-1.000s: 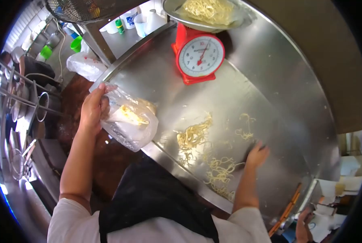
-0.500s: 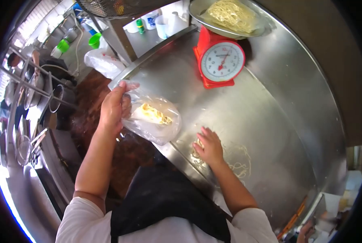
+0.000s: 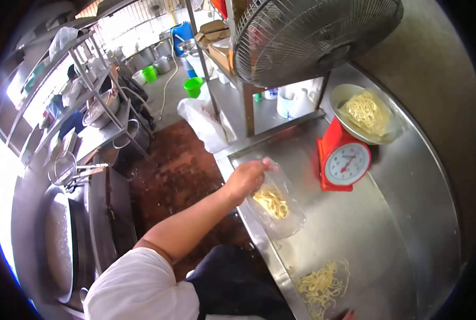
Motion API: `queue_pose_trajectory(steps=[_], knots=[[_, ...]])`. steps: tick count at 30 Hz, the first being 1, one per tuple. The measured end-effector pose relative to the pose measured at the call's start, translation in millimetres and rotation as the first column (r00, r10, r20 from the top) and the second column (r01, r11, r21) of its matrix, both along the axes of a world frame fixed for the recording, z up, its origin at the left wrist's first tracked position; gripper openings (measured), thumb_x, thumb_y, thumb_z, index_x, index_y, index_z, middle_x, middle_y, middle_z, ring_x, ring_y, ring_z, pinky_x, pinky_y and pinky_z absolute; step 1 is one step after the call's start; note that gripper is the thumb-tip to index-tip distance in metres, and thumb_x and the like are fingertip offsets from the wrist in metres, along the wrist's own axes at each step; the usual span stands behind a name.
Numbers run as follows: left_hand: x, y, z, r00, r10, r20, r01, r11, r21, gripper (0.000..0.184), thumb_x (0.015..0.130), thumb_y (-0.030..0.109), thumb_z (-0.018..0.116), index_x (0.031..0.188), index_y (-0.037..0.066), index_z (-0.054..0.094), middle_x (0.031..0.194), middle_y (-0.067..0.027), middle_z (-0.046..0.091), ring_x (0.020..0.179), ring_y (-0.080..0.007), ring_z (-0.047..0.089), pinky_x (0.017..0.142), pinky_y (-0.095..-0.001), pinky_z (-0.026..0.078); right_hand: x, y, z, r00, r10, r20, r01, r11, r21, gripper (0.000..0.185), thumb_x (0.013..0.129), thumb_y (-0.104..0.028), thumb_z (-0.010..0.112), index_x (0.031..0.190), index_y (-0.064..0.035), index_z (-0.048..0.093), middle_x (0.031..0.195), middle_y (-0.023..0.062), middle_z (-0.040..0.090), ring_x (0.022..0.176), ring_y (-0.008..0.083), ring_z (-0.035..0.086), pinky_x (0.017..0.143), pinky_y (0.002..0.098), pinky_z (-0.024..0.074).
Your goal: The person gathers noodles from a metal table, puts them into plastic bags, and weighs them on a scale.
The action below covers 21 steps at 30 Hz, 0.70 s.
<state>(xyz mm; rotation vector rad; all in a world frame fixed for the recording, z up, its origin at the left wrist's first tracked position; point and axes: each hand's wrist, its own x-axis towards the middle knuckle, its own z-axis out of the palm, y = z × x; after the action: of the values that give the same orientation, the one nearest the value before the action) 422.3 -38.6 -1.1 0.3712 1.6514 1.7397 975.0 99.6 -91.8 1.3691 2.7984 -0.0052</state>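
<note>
My left hand (image 3: 248,178) is closed on the top of a clear plastic bag (image 3: 288,218), which has a clump of yellow noodles (image 3: 271,202) inside. The bag hangs over the near edge of the steel table (image 3: 387,224). Loose noodles (image 3: 320,285) lie on the steel below it. Of my right hand (image 3: 349,315), only a fingertip or two shows at the bottom edge, beside those noodles; the rest is out of frame. Beyond the bag stands a red scale (image 3: 346,162) with a bowl (image 3: 350,120) of noodles on top.
A large fan (image 3: 312,42) stands at the top. A white plastic bag (image 3: 203,125) hangs by the table's left corner. On the left are metal racks, strainers (image 3: 63,168) and a vat of liquid (image 3: 59,242). Green buckets (image 3: 193,86) stand on the floor behind.
The view has swung left, bringing the fan and racks in. My right hand went to the loose noodles, then moved mostly out of view. My left hand keeps hold of the bag.
</note>
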Motion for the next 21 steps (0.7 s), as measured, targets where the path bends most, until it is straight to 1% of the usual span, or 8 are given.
queue_pose_trajectory(steps=[3,7,9,11,13,16,20,21], knots=[[-3,-3,-2,0.998,-0.017,0.061,0.018,1.0,-0.019,0.04,0.096,0.04,0.042,0.105,0.006,0.061,0.051,0.0078,0.028,0.043,-0.0054,0.022,0.043,-0.0227,0.018,-4,3,-8,0.989,-0.137,-0.063,0.112,0.945,-0.308,0.101,0.065,-0.044,0.076,0.14,-0.0018,0.023,0.14,0.0254,0.03,0.123,0.0429,0.036,0.1,0.0495,0.0344],[-3,-4,-1,0.997,-0.01,0.081,0.009,1.0,0.013,0.04,0.094,0.041,0.045,0.103,0.006,0.063,0.053,0.0066,0.03,0.045,-0.0059,0.024,0.044,-0.0236,0.02,-62,17,-44,0.962,0.247,-0.118,-0.249,0.969,0.0,0.09,0.07,-0.043,0.072,0.136,0.0017,0.031,0.136,0.026,0.036,0.118,0.0412,0.042,0.1,0.0468,0.0338],[2,0,6,0.996,0.015,0.088,-0.015,1.0,-0.005,0.04,0.092,0.041,0.049,0.099,0.005,0.064,0.056,0.0053,0.033,0.049,-0.0068,0.029,0.046,-0.0249,0.024,-109,16,-53,0.858,0.357,-0.368,-0.404,0.913,-0.056,0.097,0.07,-0.055,0.067,0.139,-0.0005,0.026,0.141,0.0288,0.025,0.131,0.0437,0.025,0.105,0.0545,0.0192],[3,8,14,0.999,-0.023,0.032,0.024,0.999,-0.028,0.038,0.092,0.041,0.049,0.096,0.007,0.065,0.058,0.0046,0.038,0.051,-0.0067,0.03,0.047,-0.0241,0.025,-138,27,-83,0.849,0.412,-0.331,-0.454,0.889,-0.06,0.11,0.06,-0.062,0.069,0.139,-0.0015,0.023,0.141,0.0321,0.022,0.129,0.048,0.024,0.103,0.06,0.0165],[11,19,30,0.996,-0.054,-0.07,0.051,0.997,-0.052,0.037,0.092,0.041,0.049,0.094,0.008,0.066,0.06,0.0047,0.041,0.052,-0.0066,0.031,0.048,-0.0238,0.026,-197,12,-48,0.782,0.42,-0.459,-0.509,0.857,-0.084,0.073,0.065,-0.033,0.073,0.126,-0.0044,0.045,0.135,0.0215,0.036,0.125,0.0431,0.034,0.102,0.0578,0.0239],[19,36,41,0.99,-0.099,-0.101,0.099,0.995,-0.006,0.036,0.094,0.037,0.047,0.098,0.006,0.064,0.057,0.0029,0.039,0.051,-0.0065,0.031,0.046,-0.0223,0.025,-249,10,-73,0.647,0.632,-0.427,-0.704,0.71,-0.016,0.052,0.064,-0.028,0.069,0.111,-0.0097,0.058,0.127,0.018,0.046,0.12,0.0393,0.041,0.099,0.0526,0.0303],[23,42,56,0.834,-0.115,-0.54,0.084,0.993,-0.083,0.029,0.091,0.026,0.047,0.088,-0.001,0.059,0.069,-0.0158,0.052,0.061,-0.0205,0.05,0.059,-0.0324,0.042,-274,9,-106,0.576,0.612,-0.541,-0.696,0.715,0.068,0.027,0.067,-0.021,0.066,0.092,-0.0112,0.064,0.101,0.0125,0.057,0.098,0.0334,0.053,0.084,0.0463,0.0415],[20,44,55,0.952,-0.059,-0.301,0.079,0.995,0.054,0.025,0.089,0.024,0.049,0.087,0.001,0.059,0.066,-0.0114,0.053,0.056,-0.0171,0.048,0.051,-0.0315,0.04,-274,14,-109,0.603,0.605,-0.521,-0.659,0.745,0.102,0.023,0.067,-0.019,0.064,0.089,-0.0114,0.064,0.094,0.0107,0.059,0.09,0.0317,0.055,0.078,0.0449,0.0439]])
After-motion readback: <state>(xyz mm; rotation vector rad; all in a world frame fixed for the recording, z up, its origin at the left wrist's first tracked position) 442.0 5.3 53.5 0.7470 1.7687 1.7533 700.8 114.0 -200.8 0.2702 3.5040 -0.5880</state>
